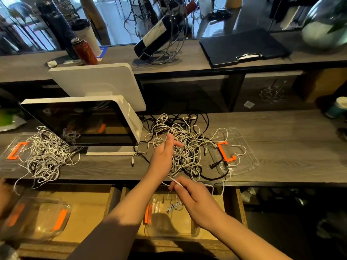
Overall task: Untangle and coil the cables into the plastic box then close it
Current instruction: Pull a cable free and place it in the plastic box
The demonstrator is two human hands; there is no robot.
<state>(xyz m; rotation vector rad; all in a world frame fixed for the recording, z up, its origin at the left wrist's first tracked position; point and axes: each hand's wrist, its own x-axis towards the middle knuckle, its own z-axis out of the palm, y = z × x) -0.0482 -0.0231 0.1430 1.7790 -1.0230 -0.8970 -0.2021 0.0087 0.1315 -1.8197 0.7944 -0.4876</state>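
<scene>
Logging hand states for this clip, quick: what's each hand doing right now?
Left hand: fingers pinch strands of the tangled cable pile on the counter.
Right hand: pinches a white cable above the clear plastic box.

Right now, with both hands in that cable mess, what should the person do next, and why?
Probably keep drawing the thin white cable toward the clear plastic box in the open drawer. The right hand pinches it, while the left hand reaches into the tangled white and black cable pile, where it is apparently still caught.
</scene>
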